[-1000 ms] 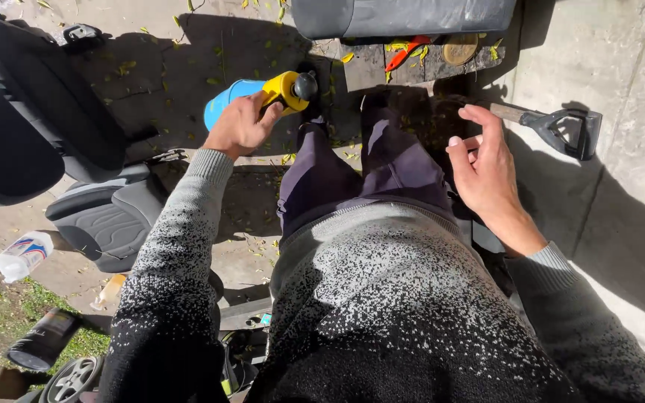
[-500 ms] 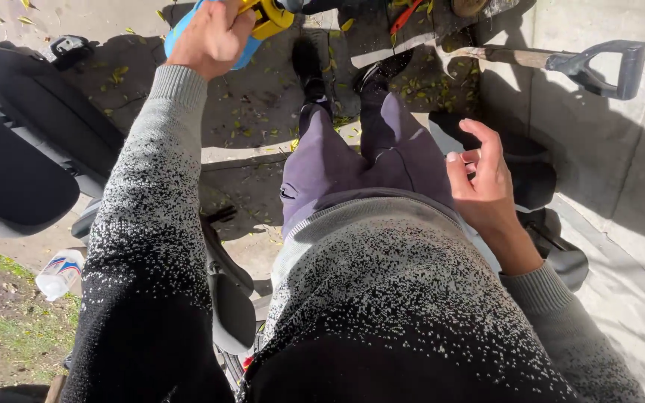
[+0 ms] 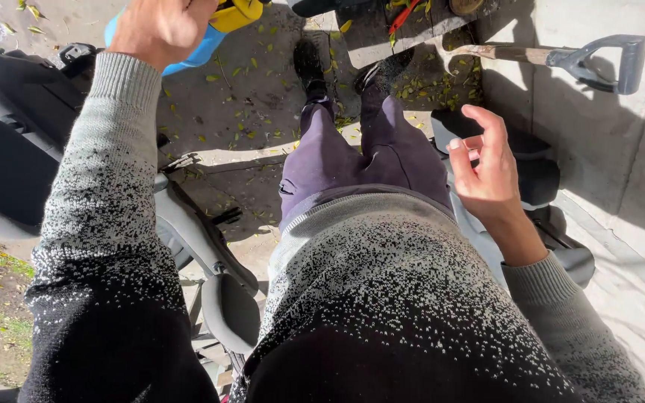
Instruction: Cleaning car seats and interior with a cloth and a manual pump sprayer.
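Left side first: a dark grey car seat point(image 3: 9, 142) lies on the concrete below and outside the left hand point(image 3: 160, 28), which is stretched far forward at the top edge, fingers clenched around a yellow tool point(image 3: 237, 12) with a blue container point(image 3: 188, 51) just under it, touching the knuckles. Between the two hands, purple trouser legs point(image 3: 360, 149) and black shoes point(image 3: 309, 63) stand on leaf-littered ground. Moving right, the right hand point(image 3: 487, 168) hangs released, fingers loosely curled, palm turned inward, gripping nothing, just beside the thigh. Behind it sits another dark seat part point(image 3: 539, 175). Beyond and above that hand lies a shovel point(image 3: 561, 56), grey D-handle pointing right, well apart from the fingers.
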